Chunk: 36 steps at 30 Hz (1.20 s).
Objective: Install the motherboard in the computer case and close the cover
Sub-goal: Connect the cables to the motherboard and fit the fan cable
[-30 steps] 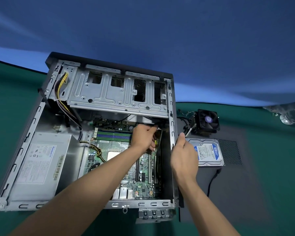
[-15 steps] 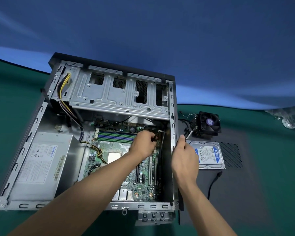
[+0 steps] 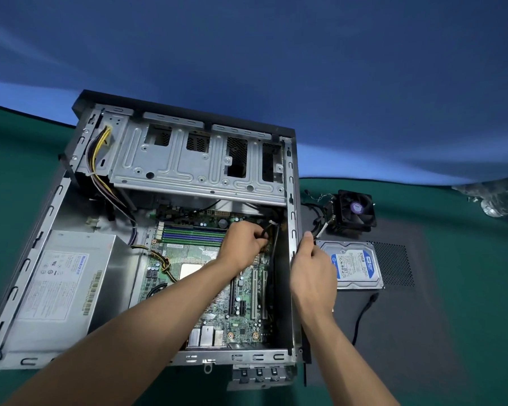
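Since half a second ago almost nothing has shifted: the left hand has crept slightly toward the far right corner of the open grey metal computer case, and the right hand stays on the case's right wall.

Fingers of the left hand are curled around a thin black cable with a small white tie, pinching it just above the green motherboard, which lies flat on the case floor under and near of that hand. Just left of the left hand run the green and blue memory slots; further left, well apart, sits the silver box-shaped power supply with its white label. Beyond the left hand, the perforated silver drive cage spans the far end of the case, with a bundle of yellow and purple wires at its left.

Thumb up along the wall's top edge, the right hand rests against the case; its other fingers curl on the outer side (whether they hold anything there I cannot tell). Just right of it a silver hard drive with a blue label lies on the black perforated case cover, which is flat on the green table. Beyond the drive stands a black square cooler fan.
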Motion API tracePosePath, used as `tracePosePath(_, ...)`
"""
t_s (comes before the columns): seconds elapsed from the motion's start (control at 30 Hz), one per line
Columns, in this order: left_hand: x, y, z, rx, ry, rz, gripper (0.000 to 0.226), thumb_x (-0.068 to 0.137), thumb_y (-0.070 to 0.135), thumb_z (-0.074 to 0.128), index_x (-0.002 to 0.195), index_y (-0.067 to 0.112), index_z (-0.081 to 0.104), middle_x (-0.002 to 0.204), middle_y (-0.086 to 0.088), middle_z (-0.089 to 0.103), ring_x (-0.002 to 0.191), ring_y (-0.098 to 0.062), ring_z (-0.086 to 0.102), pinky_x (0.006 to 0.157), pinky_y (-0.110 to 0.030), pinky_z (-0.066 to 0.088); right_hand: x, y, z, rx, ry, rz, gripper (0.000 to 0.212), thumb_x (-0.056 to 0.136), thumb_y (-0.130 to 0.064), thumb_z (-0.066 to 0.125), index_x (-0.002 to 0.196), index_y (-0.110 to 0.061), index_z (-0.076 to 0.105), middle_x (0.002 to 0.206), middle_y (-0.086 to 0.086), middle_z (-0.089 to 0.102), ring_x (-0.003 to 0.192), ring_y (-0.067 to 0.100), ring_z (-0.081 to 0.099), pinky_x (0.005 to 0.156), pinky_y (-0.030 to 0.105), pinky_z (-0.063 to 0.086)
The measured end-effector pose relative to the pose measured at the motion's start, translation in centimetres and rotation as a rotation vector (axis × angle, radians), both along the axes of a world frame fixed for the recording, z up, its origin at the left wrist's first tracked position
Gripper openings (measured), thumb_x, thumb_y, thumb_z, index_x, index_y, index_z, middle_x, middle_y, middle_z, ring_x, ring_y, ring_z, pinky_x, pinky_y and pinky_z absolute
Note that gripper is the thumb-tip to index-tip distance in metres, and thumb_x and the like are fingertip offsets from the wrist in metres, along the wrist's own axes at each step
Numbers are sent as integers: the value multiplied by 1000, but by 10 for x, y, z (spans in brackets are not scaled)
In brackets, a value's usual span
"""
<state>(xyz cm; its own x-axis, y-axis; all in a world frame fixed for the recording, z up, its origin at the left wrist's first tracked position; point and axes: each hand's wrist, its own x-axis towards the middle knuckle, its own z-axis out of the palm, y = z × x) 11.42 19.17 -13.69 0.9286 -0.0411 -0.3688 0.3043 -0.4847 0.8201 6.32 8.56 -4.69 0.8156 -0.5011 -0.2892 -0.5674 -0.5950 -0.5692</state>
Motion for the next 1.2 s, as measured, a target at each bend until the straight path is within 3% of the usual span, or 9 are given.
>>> tracePosePath(0.2,3,-4,0,-90,21,102,16,85,8,67,99,1,71,83,-8,71,64,-19,66,63,-30,55,0,-1,-1,-9,6,-6,55,99,-49,22,71,-14,54,72,0,58,69,18,54,62,34,36)
tracePosePath(0.33,6,-7,0,-99,71,138,20,86,9,66,105,0,68,84,-14,71,67,-23,69,49,-26,48,-1,-2,-1,-2,9,-6,55,99,-48,23,69,-15,54,70,-2,57,66,12,51,60,34,33)
tracePosePath(0.5,7,-8,-1,-73,45,118,13,85,8,68,95,2,72,78,-10,72,64,-23,69,62,-35,57,0,-1,-2,0,16,-6,54,100,-48,23,70,-16,55,69,-4,55,64,8,48,58,33,32)
tracePosePath(0.63,7,-8,0,-83,38,122,12,84,7,68,94,4,73,76,-9,72,63,-24,69,62,-39,58,0,-2,-2,-1,22,-11,53,100,-48,23,73,-16,56,68,-7,53,63,6,45,61,34,31)
tracePosePath(0.87,6,-8,4,-115,55,137,13,84,6,68,96,2,72,79,-10,72,65,-25,68,61,-36,58,1,-2,-2,17,26,-12,54,99,-49,22,76,-15,58,73,-3,56,75,23,53,67,35,35)
tracePosePath(1.03,4,-8,6,-145,67,163,15,85,7,67,98,1,71,85,-10,72,69,-28,69,62,-36,57,0,-2,-1,14,23,-13,55,99,-49,22,80,-13,60,78,1,59,78,25,54,68,35,36)
tracePosePath(1.2,6,-8,6,-175,96,187,18,84,8,68,101,0,70,89,-9,71,65,-21,68,60,-31,57,1,-1,-1,6,18,-8,54,99,-48,23,72,-15,55,70,-5,53,69,19,49,64,35,32)
